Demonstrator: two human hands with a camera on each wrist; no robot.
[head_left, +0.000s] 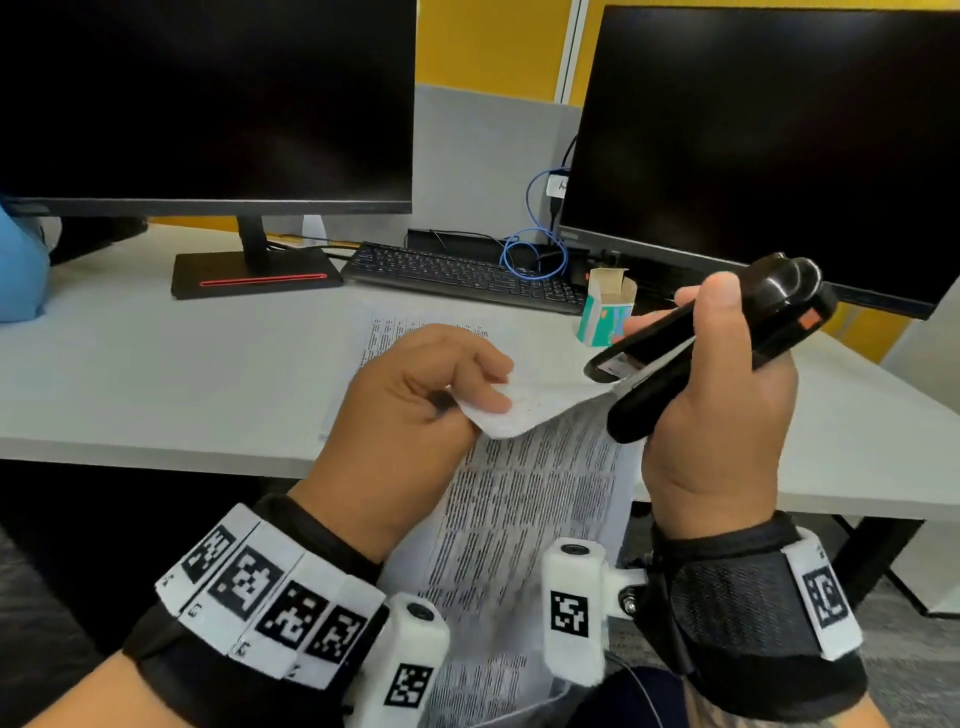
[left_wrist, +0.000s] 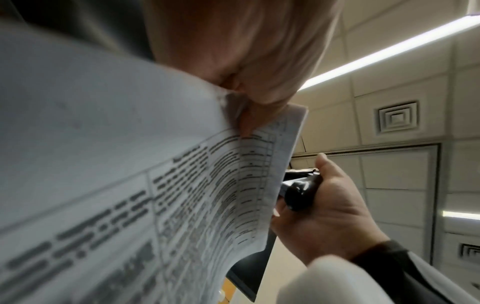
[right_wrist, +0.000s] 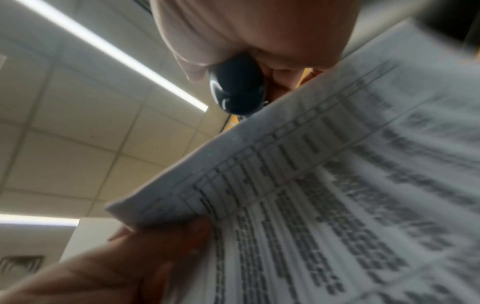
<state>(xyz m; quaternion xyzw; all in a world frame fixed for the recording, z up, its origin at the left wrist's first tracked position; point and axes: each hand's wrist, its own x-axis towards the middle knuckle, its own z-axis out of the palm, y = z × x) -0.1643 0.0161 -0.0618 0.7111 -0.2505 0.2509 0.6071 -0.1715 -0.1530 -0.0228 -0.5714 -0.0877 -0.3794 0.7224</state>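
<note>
Papers (head_left: 524, 499), a printed sheaf, hang in the air over the near edge of the desk (head_left: 156, 374), pinched along the top edge between the thumb and curled fingers of the left hand (head_left: 415, 395). The right hand (head_left: 722, 415) is wrapped round a black stapler (head_left: 727, 332), thumb over the top arm and fingers under the base. The stapler's mouth sits at the sheaf's corner nearest that hand, and the corner seems to lie between the two arms; whether they are pressed home cannot be told. With nothing under the sheaf, the left pinch has to be firm and close to the corner, pulling the paper taut so the sheets line up and do not fan. The corner probably needs to go deeper into the mouth, so the staple lands clear of the edge. Then one full squeeze, stapler square to the paper. A small staple box (head_left: 605, 312), a keyboard (head_left: 457, 273) and another printed sheet (head_left: 382, 332) lie on the desk beyond the hands, out of the way.
</note>
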